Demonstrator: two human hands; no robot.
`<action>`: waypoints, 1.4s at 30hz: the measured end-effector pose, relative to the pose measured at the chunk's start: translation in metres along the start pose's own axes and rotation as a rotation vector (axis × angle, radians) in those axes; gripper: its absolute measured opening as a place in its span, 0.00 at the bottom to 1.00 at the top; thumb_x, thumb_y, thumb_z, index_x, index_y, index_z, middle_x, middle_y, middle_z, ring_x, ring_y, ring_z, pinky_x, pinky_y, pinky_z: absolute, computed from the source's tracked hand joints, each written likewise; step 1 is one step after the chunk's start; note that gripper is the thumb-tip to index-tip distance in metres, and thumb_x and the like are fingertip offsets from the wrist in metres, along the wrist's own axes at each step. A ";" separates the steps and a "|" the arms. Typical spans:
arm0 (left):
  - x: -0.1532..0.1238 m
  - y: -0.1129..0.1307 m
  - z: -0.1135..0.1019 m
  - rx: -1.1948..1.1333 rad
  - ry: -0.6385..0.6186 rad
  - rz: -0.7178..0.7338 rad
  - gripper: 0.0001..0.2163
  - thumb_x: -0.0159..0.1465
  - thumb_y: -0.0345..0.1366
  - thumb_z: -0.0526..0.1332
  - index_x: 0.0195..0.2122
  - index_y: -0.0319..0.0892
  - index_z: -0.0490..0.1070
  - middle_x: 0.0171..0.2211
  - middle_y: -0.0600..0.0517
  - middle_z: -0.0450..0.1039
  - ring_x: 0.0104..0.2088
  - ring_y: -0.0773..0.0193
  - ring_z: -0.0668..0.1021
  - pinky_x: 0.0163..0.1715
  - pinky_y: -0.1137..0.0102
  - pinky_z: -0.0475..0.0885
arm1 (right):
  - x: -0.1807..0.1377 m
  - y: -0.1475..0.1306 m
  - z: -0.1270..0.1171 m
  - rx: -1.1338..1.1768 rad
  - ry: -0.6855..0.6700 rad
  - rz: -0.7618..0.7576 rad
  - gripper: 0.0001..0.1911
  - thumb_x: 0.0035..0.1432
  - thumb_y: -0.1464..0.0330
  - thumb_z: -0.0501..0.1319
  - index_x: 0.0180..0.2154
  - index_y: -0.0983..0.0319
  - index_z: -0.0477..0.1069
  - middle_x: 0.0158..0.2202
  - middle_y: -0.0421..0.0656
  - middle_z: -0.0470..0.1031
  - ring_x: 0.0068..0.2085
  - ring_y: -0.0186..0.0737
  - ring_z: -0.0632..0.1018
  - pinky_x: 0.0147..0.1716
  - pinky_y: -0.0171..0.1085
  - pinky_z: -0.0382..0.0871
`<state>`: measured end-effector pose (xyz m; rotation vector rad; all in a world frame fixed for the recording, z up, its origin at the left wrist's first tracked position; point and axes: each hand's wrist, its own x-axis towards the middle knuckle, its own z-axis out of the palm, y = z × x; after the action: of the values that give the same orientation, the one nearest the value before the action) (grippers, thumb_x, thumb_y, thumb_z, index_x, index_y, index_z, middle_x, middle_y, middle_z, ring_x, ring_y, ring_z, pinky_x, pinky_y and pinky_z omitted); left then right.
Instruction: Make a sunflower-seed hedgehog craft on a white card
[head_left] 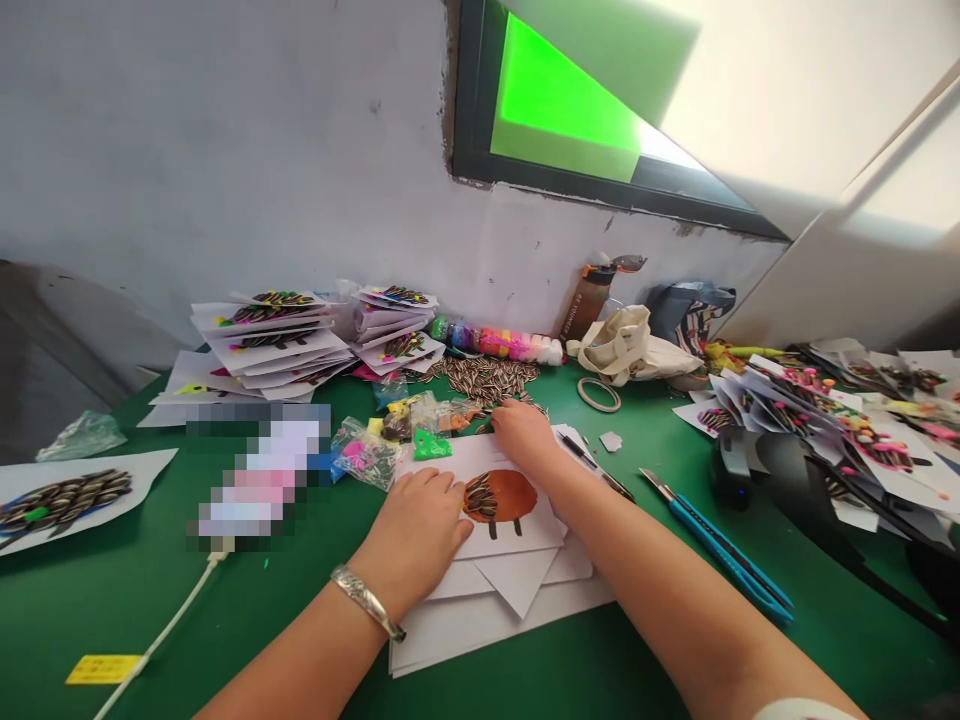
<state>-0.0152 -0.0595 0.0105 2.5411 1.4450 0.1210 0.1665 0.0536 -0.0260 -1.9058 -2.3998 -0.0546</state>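
1. At the far left of the green table [255, 595], a white sheet [154, 475] bears a shape covered in dark striped seeds with a green dab; a crumpled clear bag [82, 437] lies just behind it.
2. Nearer the front, a white cable [172, 620] crosses the right end of a yellow slip [97, 669] and runs up to a pixelated object [262, 475].
3. Towards the wall, a left stack [281, 355] and a smaller second stack [401, 330] of seed-decorated sheets stand side by side.
4. Small bags with colourful contents [367, 448] lie in front of them, with a bright green packet [433, 445] by the drawn sheet's top edge.
5. The left hand [416, 525], a silver bracelet [367, 600] at its wrist, lies palm down and open on the left side of the drawn sheet [540, 528].
6. That sheet rests mid-table on other white papers; its orange-brown oval [514, 495] has two dark legs, and seeds cover only its left part.
7. The right hand [521, 430] reaches past it, fingers bent, to the near edge of a loose seed pile [491, 380]; whether it grips a seed, I cannot tell.
8. Pens [592, 463] lie beside its forearm, with a tape ring [598, 394] farther back.
9. A blue cutter [720, 545] lies blade out, and more decorated sheets [810, 410] crowd the far right.
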 end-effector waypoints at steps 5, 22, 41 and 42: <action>0.000 0.000 0.003 -0.010 0.000 0.001 0.11 0.64 0.36 0.55 0.42 0.38 0.73 0.42 0.44 0.73 0.48 0.50 0.72 0.51 0.57 0.67 | -0.005 -0.001 -0.002 0.007 0.053 -0.017 0.12 0.59 0.79 0.52 0.39 0.64 0.72 0.41 0.52 0.73 0.43 0.45 0.74 0.40 0.36 0.63; -0.001 0.001 -0.003 -0.033 -0.024 -0.004 0.09 0.63 0.35 0.55 0.40 0.40 0.73 0.40 0.45 0.73 0.47 0.52 0.72 0.49 0.59 0.68 | -0.091 0.003 -0.026 0.924 0.030 0.096 0.12 0.57 0.70 0.54 0.38 0.59 0.75 0.39 0.41 0.79 0.41 0.39 0.77 0.41 0.37 0.67; 0.000 -0.002 0.000 -0.044 -0.025 0.011 0.12 0.64 0.35 0.55 0.45 0.40 0.72 0.44 0.44 0.72 0.50 0.50 0.71 0.53 0.57 0.65 | -0.082 -0.001 -0.012 0.656 0.101 -0.102 0.13 0.57 0.78 0.56 0.37 0.60 0.77 0.37 0.43 0.78 0.40 0.40 0.75 0.42 0.36 0.66; 0.000 -0.002 0.000 -0.046 -0.024 0.010 0.12 0.64 0.35 0.55 0.45 0.40 0.72 0.44 0.44 0.72 0.50 0.51 0.71 0.53 0.57 0.65 | -0.082 -0.001 -0.012 0.646 0.095 -0.102 0.13 0.57 0.77 0.56 0.36 0.60 0.77 0.37 0.43 0.78 0.39 0.40 0.75 0.41 0.36 0.65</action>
<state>-0.0171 -0.0583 0.0103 2.5047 1.4049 0.1235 0.1841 -0.0276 -0.0206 -1.4444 -2.0898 0.5405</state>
